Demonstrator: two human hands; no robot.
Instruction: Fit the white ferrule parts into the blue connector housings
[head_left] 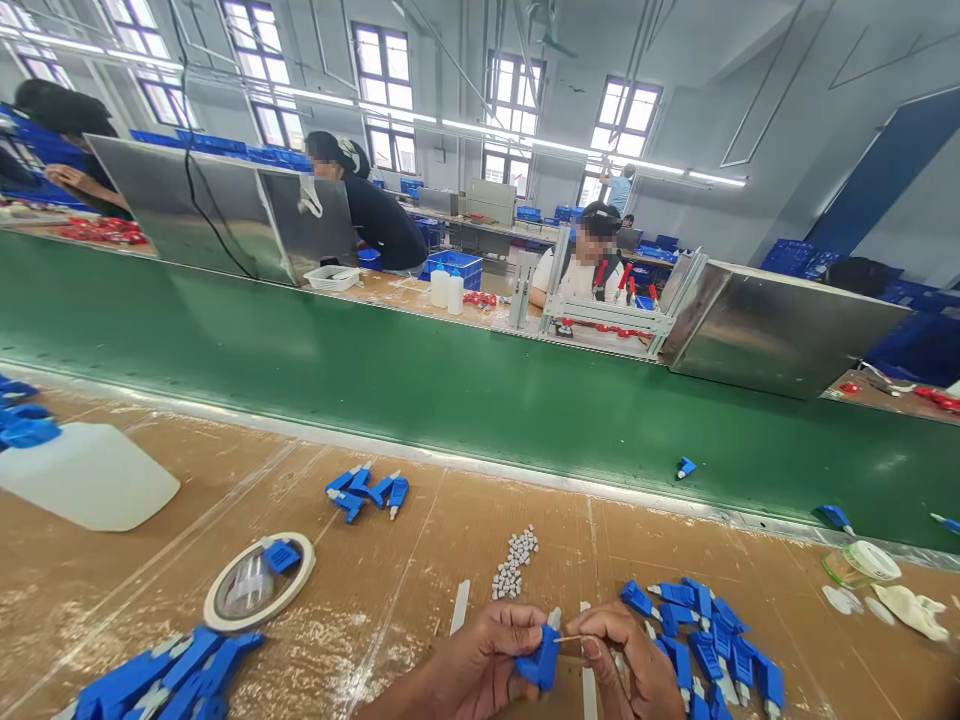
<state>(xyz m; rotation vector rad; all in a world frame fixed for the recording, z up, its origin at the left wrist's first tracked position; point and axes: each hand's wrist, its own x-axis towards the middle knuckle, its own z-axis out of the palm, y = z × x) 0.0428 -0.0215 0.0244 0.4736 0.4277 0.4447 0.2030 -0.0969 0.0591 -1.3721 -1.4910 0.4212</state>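
Note:
My left hand (pixel 484 655) grips a small blue plastic connector (pixel 541 660) with a white tip pointing up. My right hand (pixel 626 660) pinches a thin stick (pixel 568 637) whose end touches the connector near its tip. Both hands are at the bottom edge of the head view, over the brown worktable (pixel 360 600). Just beyond them lies a small heap of tiny grey-white caps (pixel 514 564). To the right of my right hand is a pile of blue connectors (pixel 709 640).
A tape roll (pixel 259 582) with a blue part inside lies left, more blue connectors (pixel 367 490) behind it and a heap (pixel 161 680) at bottom left. A white bottle (pixel 86 475) lies at far left. A green conveyor belt (pixel 450 380) runs beyond; people work at the opposite benches.

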